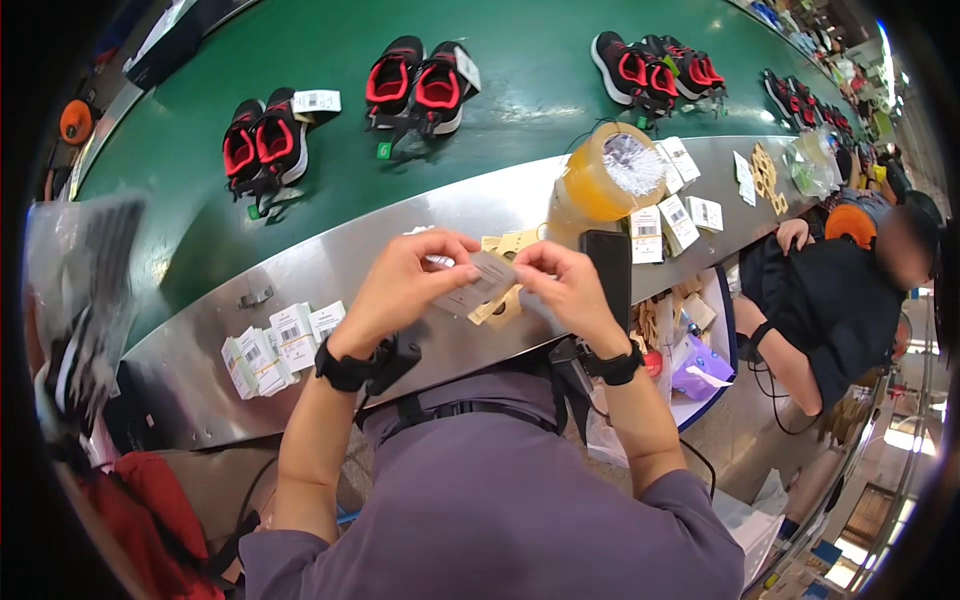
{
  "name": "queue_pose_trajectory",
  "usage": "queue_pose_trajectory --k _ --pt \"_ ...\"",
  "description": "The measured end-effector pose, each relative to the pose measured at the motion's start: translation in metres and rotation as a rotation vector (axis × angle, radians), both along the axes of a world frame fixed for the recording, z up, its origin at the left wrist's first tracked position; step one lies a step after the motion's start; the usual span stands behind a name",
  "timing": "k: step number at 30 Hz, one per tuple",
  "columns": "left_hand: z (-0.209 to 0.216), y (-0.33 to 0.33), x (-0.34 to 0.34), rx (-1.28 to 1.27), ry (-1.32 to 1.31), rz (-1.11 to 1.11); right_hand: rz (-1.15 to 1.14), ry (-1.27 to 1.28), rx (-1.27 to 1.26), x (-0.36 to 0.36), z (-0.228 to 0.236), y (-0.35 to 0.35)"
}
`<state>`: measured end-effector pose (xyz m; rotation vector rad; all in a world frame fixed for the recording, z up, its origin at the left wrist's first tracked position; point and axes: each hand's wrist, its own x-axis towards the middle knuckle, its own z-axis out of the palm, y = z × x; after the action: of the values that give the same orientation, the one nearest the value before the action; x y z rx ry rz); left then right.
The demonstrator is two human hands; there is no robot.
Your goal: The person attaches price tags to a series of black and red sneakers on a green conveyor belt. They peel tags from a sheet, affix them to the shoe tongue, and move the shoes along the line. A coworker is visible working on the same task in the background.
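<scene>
Above the metal ledge, my left hand and my right hand pinch a small pale grey printed tag between them, one at each end. Something white shows behind the left fingers, too hidden to name. Under the tag lie tan cut-out card pieces with holes. Just right of my right hand a dark phone lies flat. Beyond it stands a yellow tub holding a bundle of thin white strands.
Pairs of black-and-red shoes with tags stand on the green conveyor belt. Stacks of white tags sit at left, others at right. A bin is below the ledge. A co-worker sits at right.
</scene>
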<state>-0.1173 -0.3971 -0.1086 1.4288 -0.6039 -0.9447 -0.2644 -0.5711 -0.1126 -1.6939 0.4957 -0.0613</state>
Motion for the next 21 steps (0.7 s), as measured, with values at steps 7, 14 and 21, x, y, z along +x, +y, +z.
queue_pose_trajectory --k 7,14,21 --pt "0.028 -0.027 -0.002 -0.053 0.082 0.11 -0.068 -0.04 -0.017 0.007 0.048 -0.017" --pt "0.037 -0.083 0.01 -0.239 -1.008 -0.108 -0.459 -0.174 -0.775 -0.013 0.055 -0.091" --pt "0.022 -0.142 0.005 -0.431 -1.186 -0.227 -0.294 -0.281 -1.242 -0.03 0.037 -0.106"
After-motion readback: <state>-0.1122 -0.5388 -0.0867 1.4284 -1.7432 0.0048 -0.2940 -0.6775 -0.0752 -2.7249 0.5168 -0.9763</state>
